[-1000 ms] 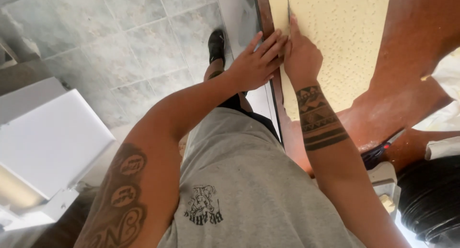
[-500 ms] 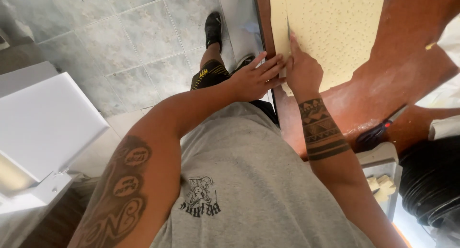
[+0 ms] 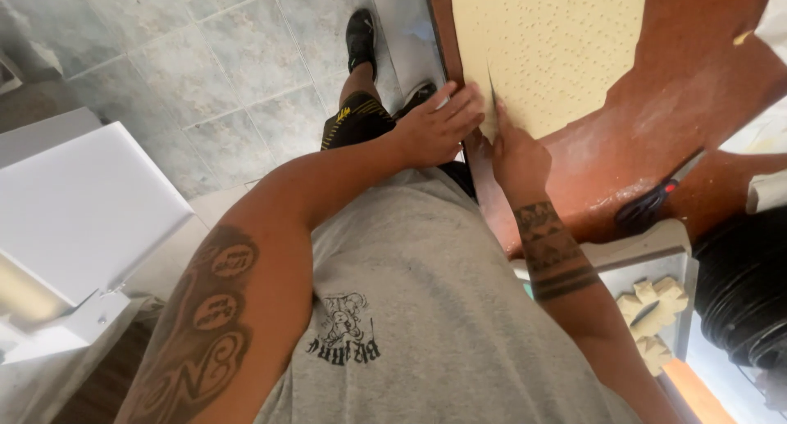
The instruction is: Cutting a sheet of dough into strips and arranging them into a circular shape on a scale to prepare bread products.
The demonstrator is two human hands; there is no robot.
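Note:
A cream, dotted-texture sheet (image 3: pixel 549 47) lies on a reddish-brown surface (image 3: pixel 680 88). My left hand (image 3: pixel 438 127) rests with fingers stretched out against the sheet's left edge, at the border of the brown surface. Right beside it, my right hand (image 3: pixel 515 155) pinches the sheet's lower left corner, where a small flap stands up from the surface. Both forearms are tattooed, and my grey shirt fills the lower middle of the view.
Black-handled scissors (image 3: pixel 656 201) lie on the brown surface to the right. A black coiled hose (image 3: pixel 742 285) sits at the far right, above cream foam pieces (image 3: pixel 652 305). A white box (image 3: pixel 78 207) stands at the left on the grey tiled floor (image 3: pixel 205 72).
Both hands have slid a little down the sheet's left edge. A small flap at the corner now stands up between my fingers. The view has shifted slightly.

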